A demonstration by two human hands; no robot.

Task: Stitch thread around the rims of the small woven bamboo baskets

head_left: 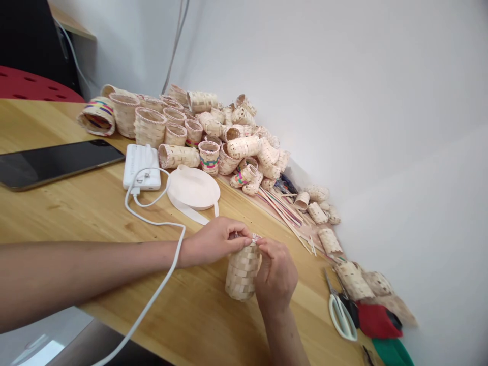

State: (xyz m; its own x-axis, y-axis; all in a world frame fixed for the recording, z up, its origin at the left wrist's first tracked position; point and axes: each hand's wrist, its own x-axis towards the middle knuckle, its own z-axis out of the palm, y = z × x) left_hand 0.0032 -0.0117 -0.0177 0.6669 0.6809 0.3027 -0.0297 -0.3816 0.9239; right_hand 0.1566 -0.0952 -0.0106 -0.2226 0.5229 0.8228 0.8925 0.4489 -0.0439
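Both hands (pixel 277 270) pinch the woven basket (pixel 241 274) at its rim — white cable (pixel 175 262) over the left forearm (pixel 110 267), ribbon roll (pixel 195 189) beyond.

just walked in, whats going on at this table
A person's left hand and right hand are both pinching the top edge of a small woven basket, which is roughly upright at the wooden table. A flat white roll lies beyond, and many more woven baskets are heaped near the wall.
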